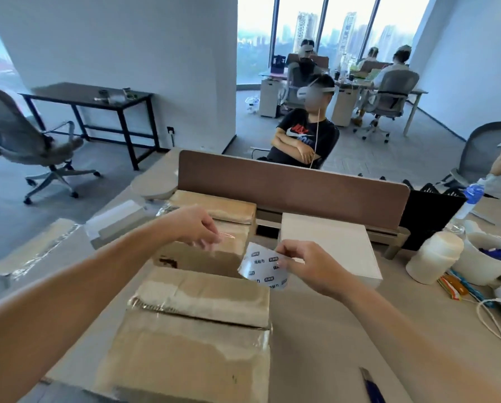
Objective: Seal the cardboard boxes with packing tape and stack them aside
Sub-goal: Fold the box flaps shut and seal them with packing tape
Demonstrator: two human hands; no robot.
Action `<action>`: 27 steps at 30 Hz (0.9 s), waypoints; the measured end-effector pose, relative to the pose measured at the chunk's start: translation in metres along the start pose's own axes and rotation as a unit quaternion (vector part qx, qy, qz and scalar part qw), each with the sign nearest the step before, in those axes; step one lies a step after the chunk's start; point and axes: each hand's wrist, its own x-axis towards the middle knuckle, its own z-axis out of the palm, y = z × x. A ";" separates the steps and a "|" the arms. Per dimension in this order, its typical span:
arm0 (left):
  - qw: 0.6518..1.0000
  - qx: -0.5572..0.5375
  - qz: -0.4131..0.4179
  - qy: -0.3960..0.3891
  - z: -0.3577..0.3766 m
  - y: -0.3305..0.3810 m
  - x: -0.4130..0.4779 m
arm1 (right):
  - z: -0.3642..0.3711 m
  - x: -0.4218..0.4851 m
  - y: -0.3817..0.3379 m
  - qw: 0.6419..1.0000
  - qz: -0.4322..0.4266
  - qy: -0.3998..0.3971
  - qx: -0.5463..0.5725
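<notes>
Drawing tape: your right hand (310, 270) grips the packing tape roll (262, 270), your left hand (197, 225) pinches its end; next, bridge the cardboard box (202, 318) seam.

Head-worn view, forward and down

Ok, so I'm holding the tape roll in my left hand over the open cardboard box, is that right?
Not quite. The head view shows the tape roll in your right hand, over the open cardboard box; your left hand only pinches the loose tape end.
</notes>
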 end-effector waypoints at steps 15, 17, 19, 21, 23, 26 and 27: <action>0.986 -0.124 -0.096 -0.062 -0.003 -0.198 -0.057 | 0.166 0.055 -0.034 0.983 0.033 -0.077 0.162; 0.979 -0.155 -0.116 -0.059 0.010 -0.209 -0.058 | 0.172 0.056 -0.034 0.983 0.042 -0.082 0.157; 0.972 -0.186 -0.133 -0.052 0.020 -0.217 -0.058 | 0.177 0.057 -0.032 0.985 0.043 -0.080 0.145; 0.961 -0.228 -0.153 -0.037 0.028 -0.222 -0.060 | 0.182 0.058 -0.031 0.988 0.037 -0.072 0.129; 0.948 -0.267 -0.171 -0.016 0.033 -0.224 -0.062 | 0.185 0.060 -0.030 0.992 0.026 -0.064 0.105; 0.932 -0.308 -0.188 0.022 0.042 -0.230 -0.064 | 0.194 0.061 -0.029 0.995 0.004 -0.080 0.058; 0.928 -0.319 -0.190 0.038 0.046 -0.234 -0.064 | 0.197 0.061 -0.027 0.995 -0.001 -0.090 0.034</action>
